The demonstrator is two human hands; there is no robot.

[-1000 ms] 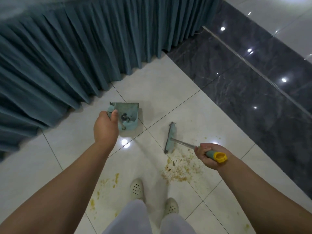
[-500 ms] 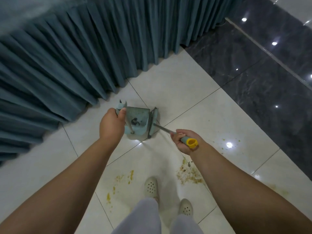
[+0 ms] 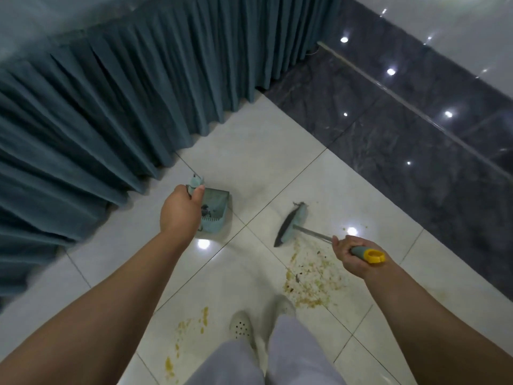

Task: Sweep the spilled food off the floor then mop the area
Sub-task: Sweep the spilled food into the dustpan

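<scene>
The left hand (image 3: 180, 215) is closed around the handle of a pale teal dustpan (image 3: 215, 212), fingers wrapped tight and the thumb pressed over the top of the grip. The pan hangs tilted with its open face toward the camera, a few dark scraps stuck to the inside and a row of comb teeth along its lower lip. It sits just beside the hem of the pleated teal curtain (image 3: 116, 107), over the pale tile floor (image 3: 249, 162).

The right hand (image 3: 351, 255) is clenched on the grey and yellow grip of a broom (image 3: 291, 225), fingers fully curled around it, the yellow end cap sticking out past the palm. Its metal shaft runs from the hand toward the dustpan, ending in a teal head with dark bristles; head and dustpan are well apart.

The main patch of spilled food (image 3: 313, 279), yellowish crumbs with dark flecks, lies on the floor on the side of the broom head farther from the dustpan, below the right hand. A thinner trail of yellow smears (image 3: 191, 326) lies nearer the camera than the dustpan, beside a white perforated shoe (image 3: 241, 326) and light trouser legs.
</scene>
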